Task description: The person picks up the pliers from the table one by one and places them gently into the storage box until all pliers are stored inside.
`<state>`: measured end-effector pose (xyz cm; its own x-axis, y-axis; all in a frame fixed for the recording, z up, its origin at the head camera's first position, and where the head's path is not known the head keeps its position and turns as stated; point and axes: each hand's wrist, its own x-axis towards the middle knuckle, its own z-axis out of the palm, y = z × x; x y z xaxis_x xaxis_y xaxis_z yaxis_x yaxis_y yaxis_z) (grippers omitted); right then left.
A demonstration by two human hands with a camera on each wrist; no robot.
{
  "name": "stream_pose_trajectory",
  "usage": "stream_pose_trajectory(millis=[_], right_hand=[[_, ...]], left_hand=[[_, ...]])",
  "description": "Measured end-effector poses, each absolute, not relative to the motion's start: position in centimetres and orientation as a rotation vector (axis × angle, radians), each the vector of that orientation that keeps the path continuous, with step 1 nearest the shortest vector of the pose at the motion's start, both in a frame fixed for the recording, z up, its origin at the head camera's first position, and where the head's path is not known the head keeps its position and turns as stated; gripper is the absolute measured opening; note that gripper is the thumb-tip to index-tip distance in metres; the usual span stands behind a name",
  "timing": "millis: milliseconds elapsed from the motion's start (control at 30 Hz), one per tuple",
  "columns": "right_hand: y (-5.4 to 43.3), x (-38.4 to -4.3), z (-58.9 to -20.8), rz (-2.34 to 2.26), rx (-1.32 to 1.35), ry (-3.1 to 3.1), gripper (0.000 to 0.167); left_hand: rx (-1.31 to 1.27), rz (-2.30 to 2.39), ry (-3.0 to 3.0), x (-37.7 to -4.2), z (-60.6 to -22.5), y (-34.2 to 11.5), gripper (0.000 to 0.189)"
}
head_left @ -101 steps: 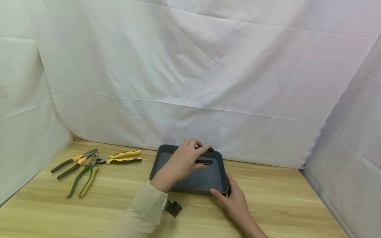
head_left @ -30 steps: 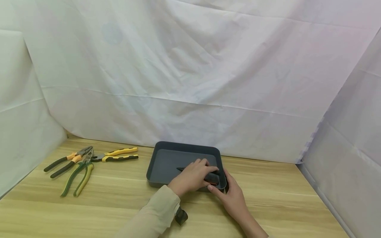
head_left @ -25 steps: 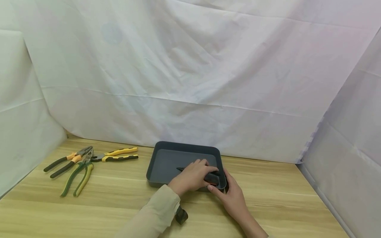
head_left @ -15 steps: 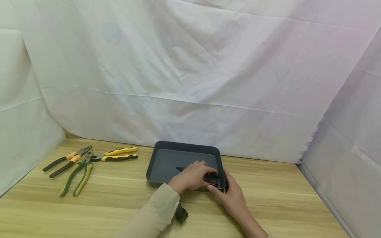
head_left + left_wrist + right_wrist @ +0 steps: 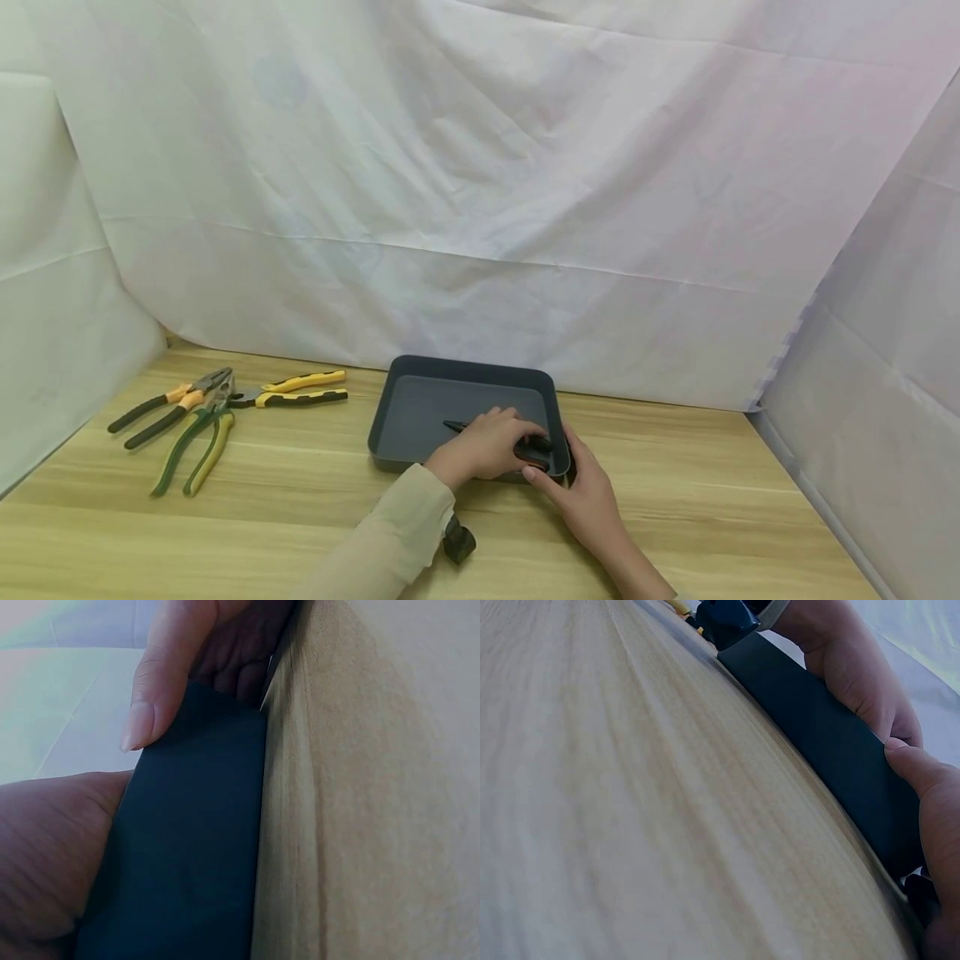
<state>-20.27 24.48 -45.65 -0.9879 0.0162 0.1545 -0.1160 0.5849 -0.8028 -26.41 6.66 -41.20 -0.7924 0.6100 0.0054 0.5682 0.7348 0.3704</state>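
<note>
A dark grey rectangular tray [image 5: 427, 417] rests on the wooden table against the back cloth. My left hand [image 5: 480, 446] reaches down into its front right part and grips black-handled pliers [image 5: 534, 446] with a little orange on them. Their dark pointed tip shows left of the hand; the middle is hidden beneath it. My right hand [image 5: 588, 500] holds the tray's front right corner, thumb on the rim and fingers round the outside. In the right wrist view the thumb [image 5: 911, 761] presses the rim close to the left hand [image 5: 855, 667].
Three pairs of pliers lie at the left: orange-and-black pliers [image 5: 176, 408], green-and-yellow pliers [image 5: 198, 454] and yellow-and-black pliers [image 5: 300, 392], their heads close together. White cloth [image 5: 465, 208] hangs behind and at both sides.
Since the oldest frame, the left hand and pliers have moved from the tray's back right toward its front right corner. In the last second they barely shift; the right hand stays on the corner.
</note>
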Motion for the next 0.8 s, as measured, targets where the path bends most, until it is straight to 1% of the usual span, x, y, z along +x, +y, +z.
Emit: stream_pose_trajectory(millis=[800], right_hand=[[24.31,-20.16,-45.35,1.353,0.059,-2.695,0.099]], left_hand=[[0.909,0.666,2.785,-26.63,-41.30,6.42,0.053]])
